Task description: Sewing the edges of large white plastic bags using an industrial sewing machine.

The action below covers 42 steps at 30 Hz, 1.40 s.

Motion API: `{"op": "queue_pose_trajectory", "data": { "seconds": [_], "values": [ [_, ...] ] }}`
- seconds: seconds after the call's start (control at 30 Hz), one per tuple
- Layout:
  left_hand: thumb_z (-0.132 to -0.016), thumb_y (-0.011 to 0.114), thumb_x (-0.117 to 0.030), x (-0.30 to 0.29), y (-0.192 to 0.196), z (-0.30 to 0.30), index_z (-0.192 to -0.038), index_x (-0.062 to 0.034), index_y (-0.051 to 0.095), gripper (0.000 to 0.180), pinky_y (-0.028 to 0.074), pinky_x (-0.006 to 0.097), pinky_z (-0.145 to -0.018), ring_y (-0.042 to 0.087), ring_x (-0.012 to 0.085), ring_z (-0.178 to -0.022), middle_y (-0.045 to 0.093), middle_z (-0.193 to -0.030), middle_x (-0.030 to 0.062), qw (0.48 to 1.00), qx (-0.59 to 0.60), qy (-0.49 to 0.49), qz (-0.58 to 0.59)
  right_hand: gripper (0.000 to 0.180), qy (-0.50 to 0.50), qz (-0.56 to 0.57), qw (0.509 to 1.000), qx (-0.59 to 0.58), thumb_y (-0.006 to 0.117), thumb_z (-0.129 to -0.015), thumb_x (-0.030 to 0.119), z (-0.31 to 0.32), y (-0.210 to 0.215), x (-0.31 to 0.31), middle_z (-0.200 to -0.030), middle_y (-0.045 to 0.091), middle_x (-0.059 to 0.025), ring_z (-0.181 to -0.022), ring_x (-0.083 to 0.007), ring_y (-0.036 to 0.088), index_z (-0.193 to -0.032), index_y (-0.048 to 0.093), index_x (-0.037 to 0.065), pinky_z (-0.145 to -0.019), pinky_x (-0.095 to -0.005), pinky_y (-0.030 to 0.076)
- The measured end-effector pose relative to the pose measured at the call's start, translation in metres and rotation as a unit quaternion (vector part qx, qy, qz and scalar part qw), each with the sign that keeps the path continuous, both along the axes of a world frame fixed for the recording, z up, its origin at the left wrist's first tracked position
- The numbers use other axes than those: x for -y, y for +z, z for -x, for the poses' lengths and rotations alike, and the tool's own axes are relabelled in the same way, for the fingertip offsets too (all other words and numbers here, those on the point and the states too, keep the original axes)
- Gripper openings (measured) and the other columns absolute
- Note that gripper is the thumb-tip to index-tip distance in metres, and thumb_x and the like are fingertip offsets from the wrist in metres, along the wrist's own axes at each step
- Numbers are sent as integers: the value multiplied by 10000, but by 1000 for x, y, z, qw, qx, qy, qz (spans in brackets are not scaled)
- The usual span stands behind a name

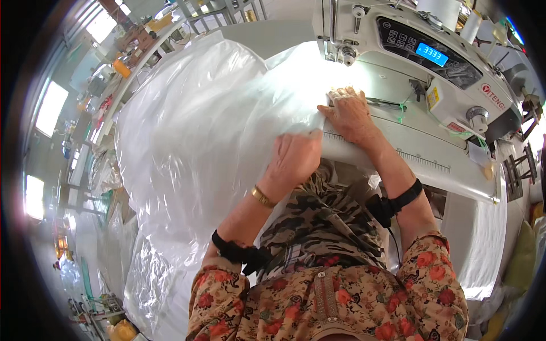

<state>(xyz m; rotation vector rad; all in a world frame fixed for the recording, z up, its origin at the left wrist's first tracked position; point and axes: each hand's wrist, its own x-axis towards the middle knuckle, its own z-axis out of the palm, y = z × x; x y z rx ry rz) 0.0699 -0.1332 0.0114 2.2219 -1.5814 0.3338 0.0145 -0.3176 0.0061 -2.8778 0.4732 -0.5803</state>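
A large heap of glossy white plastic sheeting [187, 131] spreads over the left side of the sewing table and hangs down beside my legs. My left hand [296, 156] is closed in a fist on the sheeting's near edge, in front of the table's rim. On the bed of the sewing machine [398, 51], my right hand [350, 113] presses the sheeting's right edge with bent fingers, its thumb pointing left. The needle area [348, 57] lies just beyond the right fingertips, where bright lamp light washes out the detail.
A ruler strip [424, 161] runs along the table's front edge. Small metal tweezers or snips [387, 104] and green thread [401, 112] lie right of my right hand. Thread cones [471, 25] stand behind the machine. A cluttered workbench [136, 74] is at the far left.
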Motion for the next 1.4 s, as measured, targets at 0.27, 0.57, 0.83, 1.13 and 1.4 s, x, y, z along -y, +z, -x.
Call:
{"op": "queue_pose_trajectory", "data": {
  "seconds": [0.27, 0.57, 0.83, 1.13, 1.4],
  "values": [
    [-859, 582, -136, 57, 23, -34, -973, -21, 654, 178, 502, 483, -738, 646, 396, -753, 658, -767, 193, 997, -79, -16, -16, 319, -19, 0, 999, -40, 485, -963, 254, -4, -3, 5, -1113, 655, -163, -1171, -327, 555, -1123, 645, 29, -1047, -546, 343],
    [-993, 518, -369, -53, -10, -101, -1379, -55, 527, 497, 319, 429, -1131, 459, 302, -1347, 523, -1433, 144, 986, 30, 157, 37, 313, -17, 17, 999, -22, 497, -947, 172, -1, 0, 1, -1167, 634, -172, -1148, -318, 562, -1184, 607, -1, -986, -481, 410],
    [-973, 529, -459, -61, -20, -181, -1386, -43, 524, 586, 229, 419, -1185, 365, 283, -1421, 469, -1490, 123, 994, -28, 101, 23, 309, 109, -107, 963, 222, 520, -972, 90, 74, -30, -80, -1080, 645, -197, -914, -317, 636, -1252, 540, -41, -795, -373, 515],
    [-973, 530, -480, -55, -21, -189, -1404, -71, 520, 595, 227, 405, -1187, 350, 243, -1434, 463, -1501, 90, 993, -27, 114, 0, 364, -31, -654, 668, 354, 518, -1044, 303, 28, -111, -135, -855, 617, -5, -742, -82, 478, -1044, 637, -41, -674, -250, 428],
    [-953, 547, -500, -56, -22, -186, -1368, -38, 540, 621, 220, 413, -1181, 369, 262, -1417, 505, -1459, 118, 993, -47, 94, 44, 327, 15, -685, 667, 293, 574, -1008, 254, 20, -142, -157, -836, 653, -4, -768, -72, 526, -1028, 675, -56, -672, -265, 454]
  ]
}}
